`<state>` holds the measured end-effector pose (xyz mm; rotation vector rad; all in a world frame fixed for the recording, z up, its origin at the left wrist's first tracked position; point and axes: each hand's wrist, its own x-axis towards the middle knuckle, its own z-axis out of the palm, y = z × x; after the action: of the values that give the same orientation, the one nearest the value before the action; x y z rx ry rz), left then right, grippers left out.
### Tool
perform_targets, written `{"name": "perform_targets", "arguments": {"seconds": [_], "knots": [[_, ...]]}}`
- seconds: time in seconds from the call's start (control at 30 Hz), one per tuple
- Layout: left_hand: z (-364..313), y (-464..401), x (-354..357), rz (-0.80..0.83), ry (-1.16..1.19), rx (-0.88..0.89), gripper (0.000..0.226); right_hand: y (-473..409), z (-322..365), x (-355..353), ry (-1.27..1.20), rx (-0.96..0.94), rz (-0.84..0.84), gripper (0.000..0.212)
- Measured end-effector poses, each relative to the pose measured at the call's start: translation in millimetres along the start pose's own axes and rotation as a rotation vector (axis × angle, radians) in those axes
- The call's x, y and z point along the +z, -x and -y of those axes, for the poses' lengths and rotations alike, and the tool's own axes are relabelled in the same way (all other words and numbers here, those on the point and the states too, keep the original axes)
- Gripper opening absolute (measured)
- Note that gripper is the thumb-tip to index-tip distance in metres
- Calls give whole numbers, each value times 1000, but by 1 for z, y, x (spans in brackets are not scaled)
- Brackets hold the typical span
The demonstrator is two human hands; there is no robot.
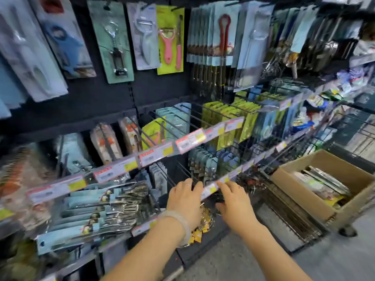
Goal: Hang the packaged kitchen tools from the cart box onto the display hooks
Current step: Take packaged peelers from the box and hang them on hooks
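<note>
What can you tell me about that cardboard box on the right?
The cardboard box is plain brown and open at the top, with no lid or flaps showing. It sits low at the right of the shelves, tilted in this view, on what looks like a cart with a dark wheel under its near corner. Inside lie flat packaged tools, stacked and leaning. Neither hand touches it.

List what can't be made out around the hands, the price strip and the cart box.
- Head view: left hand fingertips hidden behind the price strip; any grip unclear.
- Right hand: fingers reach into dark, blurred packages below the strip; what they touch is unclear.
- Price strip print: too blurred to read.
- Cart box: near wall hides most of the contents.
</note>
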<state>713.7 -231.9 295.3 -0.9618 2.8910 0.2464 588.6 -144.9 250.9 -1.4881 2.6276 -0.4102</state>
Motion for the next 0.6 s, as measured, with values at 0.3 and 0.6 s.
{"name": "perform_targets", "arguments": {"seconds": [0.3, 0.6], "knots": [[-155, -35, 73, 215, -78, 76, 65, 77, -179, -5, 87, 231, 189, 57], [-284, -70, 109, 308, -120, 199, 56, 125, -310, -35, 75, 441, 196, 50]]}}
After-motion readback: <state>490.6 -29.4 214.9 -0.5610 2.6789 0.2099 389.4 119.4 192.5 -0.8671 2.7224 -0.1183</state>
